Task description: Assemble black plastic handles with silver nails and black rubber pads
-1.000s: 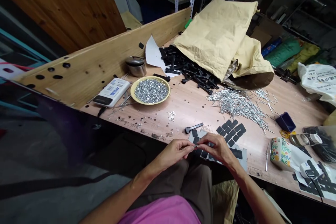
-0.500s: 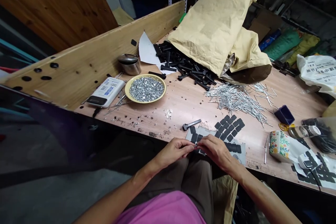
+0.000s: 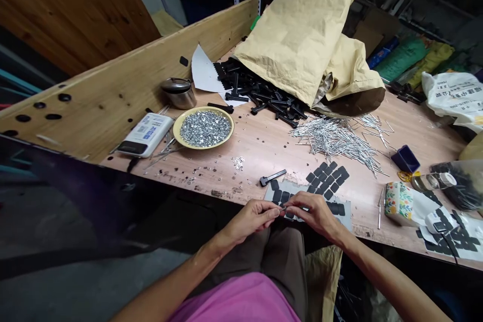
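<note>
My left hand (image 3: pixel 260 216) and my right hand (image 3: pixel 309 211) meet at the table's front edge, above my lap. Thumb and fingers of each are pinched together at a small, thin piece between them, mostly hidden and too small to name. Just beyond them lies a grey sheet (image 3: pixel 290 187) bearing rows of black rounded-square pads (image 3: pixel 277 195). More black pads (image 3: pixel 327 179) are spread past its far edge. A black T-shaped plastic part (image 3: pixel 272 177) rests at the sheet's upper left corner.
A yellow bowl (image 3: pixel 176 136) of small metal pieces stands left, near a white scale-like device (image 3: pixel 145 135) and a metal pot (image 3: pixel 178 93). Thin metal rods (image 3: pixel 335 138) lie piled behind the pads. A large paper bag (image 3: pixel 294 35) sits over black parts (image 3: pixel 264 93). A flowered box (image 3: pixel 399 201) stands right.
The view has shifted slightly, so the table's contents sit a little further left. My right hand's fingers have moved slightly; both hands stay pinched together at the same spot.
</note>
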The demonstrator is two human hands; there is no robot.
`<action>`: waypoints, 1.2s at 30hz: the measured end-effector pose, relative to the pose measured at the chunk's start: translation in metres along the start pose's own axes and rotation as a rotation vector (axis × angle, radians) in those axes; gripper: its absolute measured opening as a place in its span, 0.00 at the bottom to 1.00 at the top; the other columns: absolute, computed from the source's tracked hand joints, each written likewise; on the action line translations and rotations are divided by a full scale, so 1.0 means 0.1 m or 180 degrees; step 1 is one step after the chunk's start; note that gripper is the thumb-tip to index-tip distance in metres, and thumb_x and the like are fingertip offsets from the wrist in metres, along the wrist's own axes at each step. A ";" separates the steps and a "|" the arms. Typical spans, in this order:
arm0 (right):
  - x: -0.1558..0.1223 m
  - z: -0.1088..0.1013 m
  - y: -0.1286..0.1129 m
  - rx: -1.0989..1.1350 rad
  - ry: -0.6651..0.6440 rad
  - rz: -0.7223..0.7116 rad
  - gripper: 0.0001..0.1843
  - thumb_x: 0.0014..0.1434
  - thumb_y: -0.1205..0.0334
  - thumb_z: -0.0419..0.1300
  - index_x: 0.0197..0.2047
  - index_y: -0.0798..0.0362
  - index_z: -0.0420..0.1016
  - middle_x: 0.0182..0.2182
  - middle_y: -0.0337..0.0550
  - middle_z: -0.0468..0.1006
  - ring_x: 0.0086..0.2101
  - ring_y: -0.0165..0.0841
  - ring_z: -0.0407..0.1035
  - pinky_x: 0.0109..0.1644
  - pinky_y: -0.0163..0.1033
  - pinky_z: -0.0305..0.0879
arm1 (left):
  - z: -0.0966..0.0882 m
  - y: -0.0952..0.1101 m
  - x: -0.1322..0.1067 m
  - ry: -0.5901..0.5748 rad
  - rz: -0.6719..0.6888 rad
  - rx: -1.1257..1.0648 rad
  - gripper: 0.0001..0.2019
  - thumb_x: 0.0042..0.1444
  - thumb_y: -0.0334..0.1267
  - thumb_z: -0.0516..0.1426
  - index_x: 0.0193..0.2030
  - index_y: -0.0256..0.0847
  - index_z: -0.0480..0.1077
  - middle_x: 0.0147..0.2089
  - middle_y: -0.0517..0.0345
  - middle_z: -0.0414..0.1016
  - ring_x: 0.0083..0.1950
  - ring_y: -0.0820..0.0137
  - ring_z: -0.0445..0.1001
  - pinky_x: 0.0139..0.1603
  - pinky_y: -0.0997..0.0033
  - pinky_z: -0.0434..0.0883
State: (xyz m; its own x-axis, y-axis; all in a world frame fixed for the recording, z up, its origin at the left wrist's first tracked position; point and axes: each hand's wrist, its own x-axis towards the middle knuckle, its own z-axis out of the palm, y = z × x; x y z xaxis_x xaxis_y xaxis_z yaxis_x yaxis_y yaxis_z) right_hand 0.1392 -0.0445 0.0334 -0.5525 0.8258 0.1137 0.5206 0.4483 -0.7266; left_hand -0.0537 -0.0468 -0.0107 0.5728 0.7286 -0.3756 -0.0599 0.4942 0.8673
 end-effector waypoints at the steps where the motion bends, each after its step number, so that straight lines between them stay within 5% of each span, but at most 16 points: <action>1: 0.01 -0.01 -0.01 0.0097 -0.0022 0.0183 0.18 0.62 0.50 0.52 0.34 0.54 0.77 0.28 0.44 0.78 0.29 0.30 0.73 0.33 0.33 0.69 | 0.01 0.01 0.00 0.0091 0.0169 0.0163 0.23 0.44 0.55 0.59 0.32 0.33 0.74 0.16 0.69 0.55 0.17 0.82 0.49 0.17 0.79 0.47; 11: 0.02 0.03 0.03 0.0231 0.0174 0.0443 0.21 0.58 0.44 0.55 0.30 0.53 0.77 0.26 0.42 0.77 0.27 0.30 0.72 0.31 0.33 0.67 | 0.01 -0.02 0.01 0.0386 0.0638 0.1011 0.16 0.52 0.43 0.54 0.38 0.33 0.78 0.17 0.63 0.67 0.20 0.76 0.62 0.22 0.77 0.61; 14: -0.02 0.04 0.06 0.0012 0.0156 0.0310 0.19 0.60 0.47 0.54 0.32 0.53 0.76 0.27 0.43 0.77 0.28 0.30 0.72 0.32 0.33 0.68 | 0.02 -0.08 0.02 0.0562 0.1020 0.1325 0.14 0.53 0.41 0.55 0.38 0.37 0.78 0.28 0.55 0.79 0.28 0.71 0.73 0.30 0.74 0.70; 17: -0.06 0.07 0.07 -0.0345 0.0169 0.0123 0.18 0.63 0.50 0.50 0.34 0.53 0.76 0.28 0.44 0.77 0.29 0.31 0.72 0.33 0.33 0.68 | 0.03 -0.11 0.03 0.0646 0.1431 0.1576 0.11 0.53 0.39 0.55 0.38 0.41 0.78 0.38 0.53 0.81 0.37 0.67 0.77 0.40 0.71 0.72; 24: -0.09 0.04 0.04 -0.0437 0.0156 -0.0102 0.19 0.64 0.52 0.49 0.36 0.54 0.76 0.29 0.46 0.77 0.30 0.31 0.73 0.33 0.33 0.68 | 0.00 -0.06 0.05 0.0373 0.1737 0.1970 0.11 0.57 0.38 0.54 0.37 0.41 0.78 0.34 0.56 0.81 0.33 0.71 0.78 0.36 0.76 0.74; 30: -0.08 0.03 0.01 -0.0123 0.0383 0.0475 0.19 0.62 0.49 0.52 0.33 0.54 0.76 0.25 0.42 0.77 0.25 0.29 0.71 0.28 0.31 0.67 | 0.05 -0.10 0.06 0.0922 0.2655 0.2765 0.15 0.62 0.36 0.48 0.41 0.37 0.76 0.27 0.54 0.77 0.27 0.74 0.74 0.32 0.77 0.71; 32: -0.09 0.04 0.03 -0.0137 0.0449 0.0463 0.18 0.62 0.50 0.52 0.33 0.54 0.76 0.25 0.42 0.77 0.26 0.29 0.72 0.29 0.31 0.67 | 0.07 -0.09 0.07 0.0907 0.2502 0.2630 0.15 0.61 0.37 0.49 0.40 0.37 0.76 0.27 0.54 0.77 0.27 0.74 0.73 0.32 0.77 0.71; 36: -0.12 0.04 0.06 -0.0572 0.0456 -0.0214 0.17 0.65 0.54 0.49 0.37 0.53 0.75 0.30 0.46 0.77 0.31 0.31 0.72 0.34 0.35 0.69 | 0.05 -0.02 0.09 0.0379 0.1349 0.1753 0.15 0.58 0.42 0.51 0.37 0.35 0.77 0.21 0.60 0.72 0.21 0.76 0.67 0.23 0.79 0.66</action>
State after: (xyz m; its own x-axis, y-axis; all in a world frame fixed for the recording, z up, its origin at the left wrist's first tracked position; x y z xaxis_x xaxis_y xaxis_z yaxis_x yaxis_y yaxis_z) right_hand 0.1468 -0.0533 0.0247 -0.4985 0.8264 0.2618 0.6004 0.5469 -0.5834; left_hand -0.0440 -0.0440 -0.0142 0.4965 0.8677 0.0252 0.1825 -0.1328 0.9742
